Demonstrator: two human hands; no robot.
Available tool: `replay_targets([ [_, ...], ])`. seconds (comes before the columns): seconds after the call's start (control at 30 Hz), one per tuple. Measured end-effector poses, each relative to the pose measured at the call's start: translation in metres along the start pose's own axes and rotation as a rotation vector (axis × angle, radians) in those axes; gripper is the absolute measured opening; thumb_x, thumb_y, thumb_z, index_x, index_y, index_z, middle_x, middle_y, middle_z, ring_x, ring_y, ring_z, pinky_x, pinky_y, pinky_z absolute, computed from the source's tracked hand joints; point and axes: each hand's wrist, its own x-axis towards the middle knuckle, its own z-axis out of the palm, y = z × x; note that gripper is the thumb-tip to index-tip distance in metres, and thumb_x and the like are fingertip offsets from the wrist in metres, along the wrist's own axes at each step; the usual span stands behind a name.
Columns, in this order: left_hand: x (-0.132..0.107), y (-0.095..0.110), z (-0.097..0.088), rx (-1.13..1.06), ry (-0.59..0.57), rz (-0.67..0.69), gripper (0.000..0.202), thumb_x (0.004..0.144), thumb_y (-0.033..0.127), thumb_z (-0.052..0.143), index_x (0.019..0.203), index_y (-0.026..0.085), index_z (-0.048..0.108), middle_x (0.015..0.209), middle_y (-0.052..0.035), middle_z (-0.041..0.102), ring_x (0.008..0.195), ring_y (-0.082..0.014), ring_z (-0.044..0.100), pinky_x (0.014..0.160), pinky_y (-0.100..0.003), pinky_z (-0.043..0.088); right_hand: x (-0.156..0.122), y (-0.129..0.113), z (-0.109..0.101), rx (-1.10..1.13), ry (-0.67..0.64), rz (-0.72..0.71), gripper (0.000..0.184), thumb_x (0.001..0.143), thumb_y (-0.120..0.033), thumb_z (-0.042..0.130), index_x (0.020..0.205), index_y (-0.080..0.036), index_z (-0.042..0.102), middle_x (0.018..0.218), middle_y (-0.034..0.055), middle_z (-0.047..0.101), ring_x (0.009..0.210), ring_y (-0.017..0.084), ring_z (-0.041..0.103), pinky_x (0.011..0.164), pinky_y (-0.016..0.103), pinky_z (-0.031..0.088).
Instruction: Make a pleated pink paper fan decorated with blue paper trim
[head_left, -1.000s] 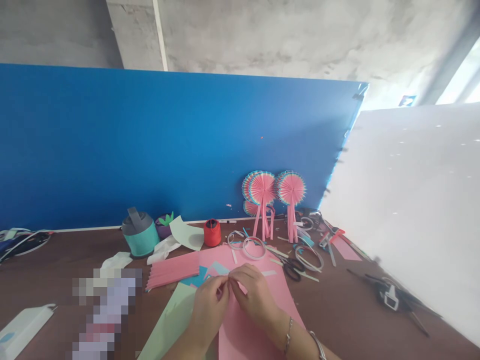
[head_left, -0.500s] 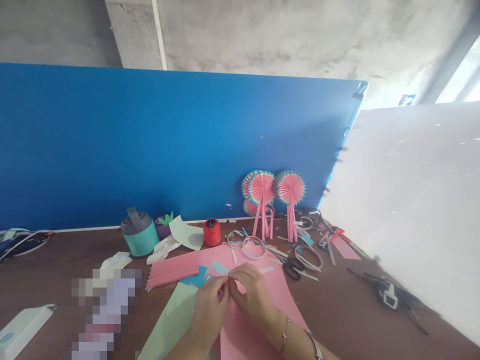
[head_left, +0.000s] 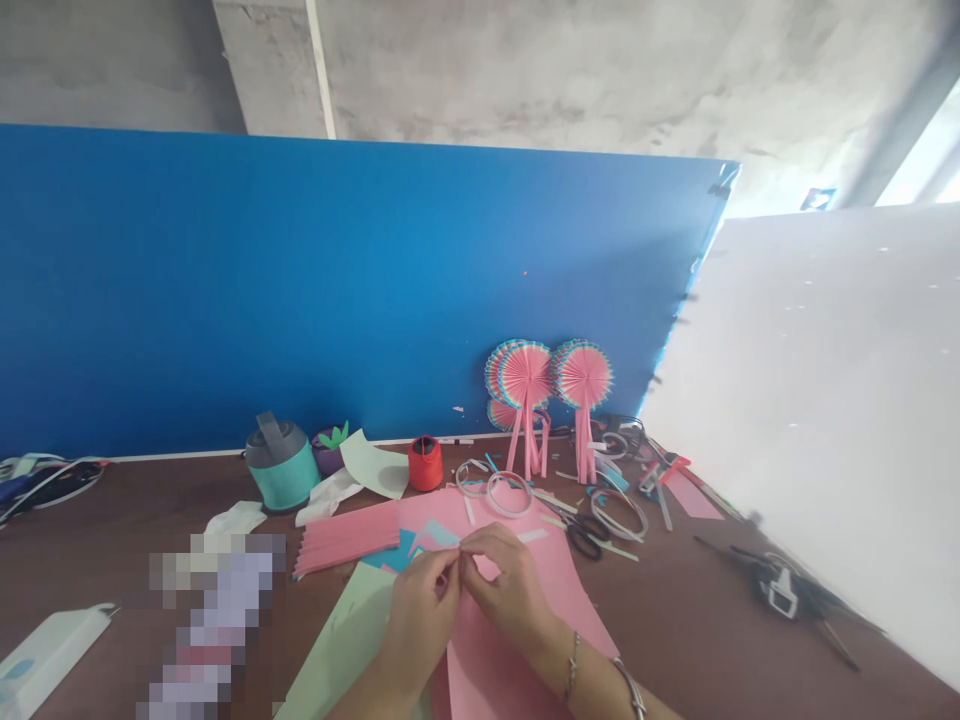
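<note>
Over the pink paper sheets (head_left: pixel 517 670), my left hand (head_left: pixel 424 610) and my right hand (head_left: pixel 510 590) meet at the fingertips. Both are closed in a pinch, thumbs against index fingers. Whatever sits between the fingertips is hidden or too small to name. A pale green sheet (head_left: pixel 341 630) lies under and left of my left wrist. Just beyond the fingers are blue paper pieces (head_left: pixel 386 552) and a white strip (head_left: pixel 533 536). Pleated pink paper (head_left: pixel 349 538) rests to the left of my hands.
Pink paper fans (head_left: pixel 526 376) on stands lean by the blue partition (head_left: pixel 300 290). Tape rolls (head_left: pixel 510 494) and black-handled scissors (head_left: pixel 585 540) lie beyond my hands. A red container (head_left: pixel 425 464), a teal pot (head_left: pixel 283 474) and tissues (head_left: pixel 330 496) stand or lie at the back left.
The view has shifted very slightly. Both hands stay pinched together in nearly the same place over the pink paper.
</note>
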Motion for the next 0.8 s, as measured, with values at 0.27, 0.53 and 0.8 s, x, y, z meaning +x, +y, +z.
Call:
replay_targets([
  [0.27, 0.0033, 0.0048, -0.0029, -0.048, -0.010, -0.051, 0.026, 0.085, 0.030, 0.047, 0.083, 0.021, 0.071, 0.077, -0.0042, 0.074, 0.065, -0.0164, 0.066, 0.061, -0.026, 0.051, 0.0020, -0.0010, -0.0019, 0.072, -0.030, 0.165, 0.014, 0.077, -0.015, 0.055, 0.068, -0.019, 0.064, 0.069, 0.0029, 0.067, 0.067, 0.015, 0.061, 0.063, 0.026, 0.048],
  [0.53, 0.0050, 0.0023, -0.0040, -0.119, -0.031, -0.157, 0.029, 0.084, 0.035, 0.047, 0.081, 0.019, 0.070, 0.075, -0.0037, 0.072, 0.065, -0.0172, 0.063, 0.062, -0.026, 0.051, 0.0033, 0.0027, -0.0069, -0.009, -0.106, -0.011, 0.019, 0.085, -0.018, 0.051, 0.082, -0.021, 0.069, 0.077, 0.0052, 0.072, 0.072, 0.017, 0.064, 0.067, 0.029, 0.049],
  [0.8, 0.0050, 0.0090, -0.0056, -0.102, -0.060, -0.139, 0.027, 0.083, 0.029, 0.046, 0.079, 0.020, 0.071, 0.073, -0.0025, 0.072, 0.064, -0.0162, 0.064, 0.060, -0.025, 0.049, 0.0010, 0.0015, -0.0053, -0.136, -0.106, -0.101, 0.018, 0.085, -0.015, 0.049, 0.080, -0.020, 0.065, 0.074, 0.0048, 0.069, 0.069, 0.017, 0.061, 0.065, 0.029, 0.047],
])
